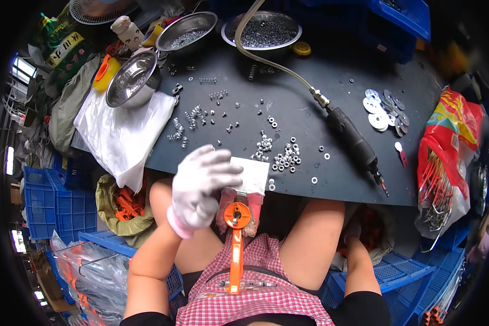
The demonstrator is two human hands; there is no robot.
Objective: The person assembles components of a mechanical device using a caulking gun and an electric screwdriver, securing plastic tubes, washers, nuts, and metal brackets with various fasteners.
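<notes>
My left hand [197,187], in a white glove, is raised at the table's front edge with its fingers loosely apart and nothing visible in them. Beside it, an orange plastic part [237,261] with a round, holed head and a long handle extends over my lap. Just beyond that head is a pale metal plate [251,175] at the table edge, with red-wrapped supports below. My right hand [353,231] reaches down beside my right thigh into a sack [387,231] holding orange parts; its fingers are hidden.
A black air screwdriver [353,138] on a hose lies on the dark table [309,114]. Springs [193,117], nuts [288,157] and metal discs [379,117] are scattered there. Steel bowls [262,35] stand at the back. A red bag of metal rods [443,163] hangs right.
</notes>
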